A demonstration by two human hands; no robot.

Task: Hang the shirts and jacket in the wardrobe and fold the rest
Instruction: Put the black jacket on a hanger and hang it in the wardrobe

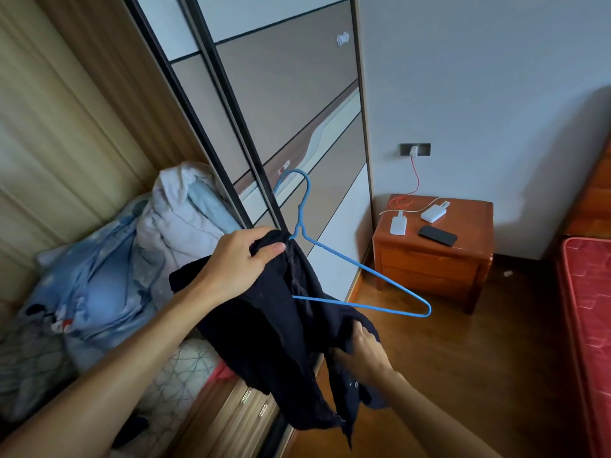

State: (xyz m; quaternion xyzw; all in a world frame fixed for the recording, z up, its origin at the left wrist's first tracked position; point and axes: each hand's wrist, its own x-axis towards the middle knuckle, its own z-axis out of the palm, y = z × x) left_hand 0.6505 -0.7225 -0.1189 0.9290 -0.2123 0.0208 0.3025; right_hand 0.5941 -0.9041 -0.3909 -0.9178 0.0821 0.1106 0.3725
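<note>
Both hands' grip pinching dark garment (281, 325) on blue hanger (363, 276) w/ wood floor (463, 375), nightstand (436, 256) nearby.

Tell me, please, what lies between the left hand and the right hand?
In the head view, the dark garment spans the stretch between the left hand and the right hand; both grip it. The blue hanger sticks out of it to the right.

Both forearms are bare, with no sleeves, and the left hand (236, 256) and right hand (362, 350) are ungloved.
</note>
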